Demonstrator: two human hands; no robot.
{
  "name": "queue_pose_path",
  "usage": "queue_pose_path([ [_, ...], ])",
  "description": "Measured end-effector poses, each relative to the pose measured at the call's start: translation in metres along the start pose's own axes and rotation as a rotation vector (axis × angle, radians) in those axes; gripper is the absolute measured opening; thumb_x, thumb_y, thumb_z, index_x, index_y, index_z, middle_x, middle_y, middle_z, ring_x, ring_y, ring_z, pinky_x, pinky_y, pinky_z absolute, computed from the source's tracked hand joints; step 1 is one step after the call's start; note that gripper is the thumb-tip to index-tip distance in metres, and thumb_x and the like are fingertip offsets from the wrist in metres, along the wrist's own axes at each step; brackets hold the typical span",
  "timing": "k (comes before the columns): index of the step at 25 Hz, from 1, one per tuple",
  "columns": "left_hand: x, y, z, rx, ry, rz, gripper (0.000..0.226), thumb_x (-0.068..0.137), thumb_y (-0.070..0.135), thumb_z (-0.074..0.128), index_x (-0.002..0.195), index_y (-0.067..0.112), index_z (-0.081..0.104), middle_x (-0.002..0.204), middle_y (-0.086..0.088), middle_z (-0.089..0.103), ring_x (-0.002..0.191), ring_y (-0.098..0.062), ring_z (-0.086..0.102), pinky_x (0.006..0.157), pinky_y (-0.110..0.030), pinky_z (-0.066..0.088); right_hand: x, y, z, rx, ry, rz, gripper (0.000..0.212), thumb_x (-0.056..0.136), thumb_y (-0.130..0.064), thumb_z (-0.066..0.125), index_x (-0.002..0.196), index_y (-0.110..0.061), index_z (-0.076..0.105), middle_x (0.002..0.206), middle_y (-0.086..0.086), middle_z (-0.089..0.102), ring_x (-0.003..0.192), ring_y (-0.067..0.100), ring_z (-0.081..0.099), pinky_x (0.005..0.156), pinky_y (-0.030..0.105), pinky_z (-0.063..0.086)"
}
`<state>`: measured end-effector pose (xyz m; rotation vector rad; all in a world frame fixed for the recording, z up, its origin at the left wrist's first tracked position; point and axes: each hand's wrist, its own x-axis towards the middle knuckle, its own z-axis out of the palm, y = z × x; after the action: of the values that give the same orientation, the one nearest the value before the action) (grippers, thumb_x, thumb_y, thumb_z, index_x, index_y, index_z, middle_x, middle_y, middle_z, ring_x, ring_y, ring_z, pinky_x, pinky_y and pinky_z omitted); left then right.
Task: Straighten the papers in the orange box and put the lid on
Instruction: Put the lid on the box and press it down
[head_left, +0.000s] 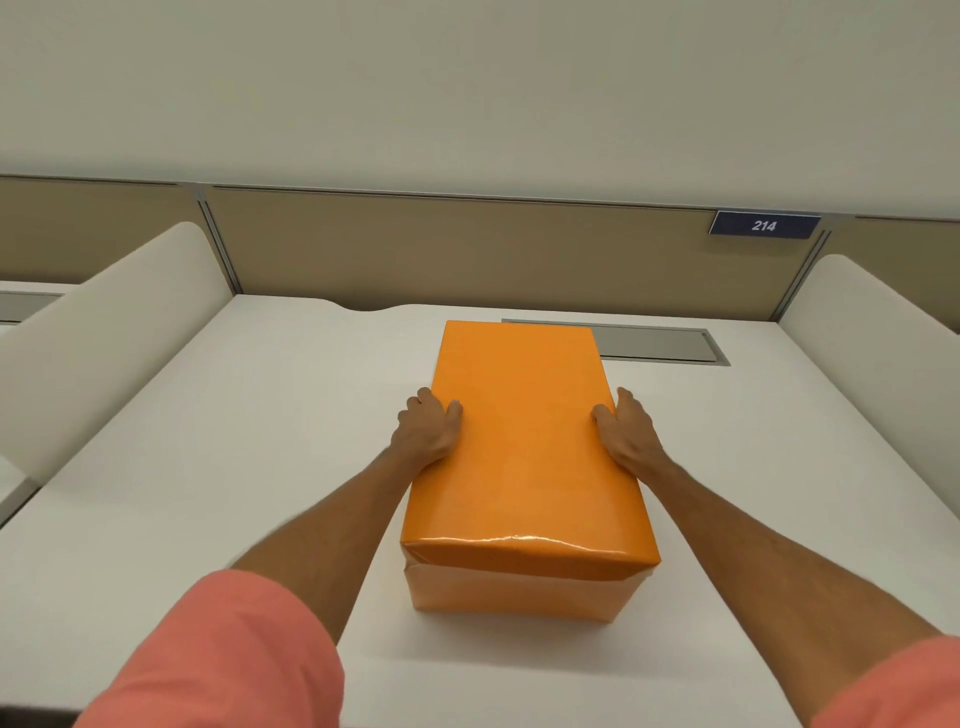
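Lid's on the orange box, both hands clamped on its sides

The orange box (524, 587) sits mid-desk on the white desk (249, 415) with the lid (524, 447) seated over it, so no papers show. Left hand (428, 428) presses the lid's left edge, thumb lying on top and fingers curled down the side; right hand (626, 434) mirrors it on the right edge. Both grip the lid. Salmon sleeves (228, 654) at the bottom, a "214" sign (763, 225) on the tan partition behind.
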<state>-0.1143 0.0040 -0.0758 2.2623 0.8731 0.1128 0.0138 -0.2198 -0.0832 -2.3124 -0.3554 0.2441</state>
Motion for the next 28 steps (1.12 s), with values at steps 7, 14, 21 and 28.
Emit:
queue_pose_path([
  [7,0.042,0.023,-0.009,0.350,-0.021,0.240,0.076,0.097,0.051,0.032,0.153,0.008,0.005,0.163,-0.012,0.003,0.151,-0.028,0.004,0.121,-0.049,0.005,0.037,-0.031,0.005,-0.335,-0.015,-0.195,0.078,0.094,-0.052,0.041,0.150,-0.005,0.013,0.160,0.014,0.017,0.147,0.029,0.016,0.119,0.050,0.013],
  [14,0.058,0.024,0.011,0.383,-0.046,0.249,0.082,0.095,0.057,0.029,0.153,0.007,0.000,0.164,-0.010,-0.003,0.151,-0.023,-0.004,0.122,-0.047,0.007,0.055,-0.028,0.020,-0.434,-0.105,-0.138,0.087,0.091,-0.065,0.030,0.152,-0.010,0.002,0.163,0.007,-0.002,0.150,0.022,-0.003,0.119,0.049,0.015],
  [21,0.057,0.019,0.021,0.377,0.042,0.262,0.082,0.094,0.059,0.029,0.153,0.009,0.002,0.164,-0.008,0.000,0.151,-0.023,-0.001,0.121,-0.048,0.016,0.053,-0.022,0.028,-0.471,-0.028,-0.139,0.087,0.090,-0.067,0.028,0.152,-0.012,0.004,0.163,0.004,0.001,0.150,0.020,-0.002,0.113,0.048,0.029],
  [28,0.044,0.022,0.011,0.350,0.147,0.384,0.070,0.096,0.052,0.035,0.150,0.009,0.024,0.162,-0.009,0.017,0.150,-0.023,0.012,0.122,-0.045,0.012,0.039,-0.026,0.021,-0.441,0.002,-0.169,0.085,0.090,-0.066,0.032,0.153,-0.014,0.007,0.163,0.003,0.000,0.150,0.022,-0.001,0.117,0.048,0.021],
])
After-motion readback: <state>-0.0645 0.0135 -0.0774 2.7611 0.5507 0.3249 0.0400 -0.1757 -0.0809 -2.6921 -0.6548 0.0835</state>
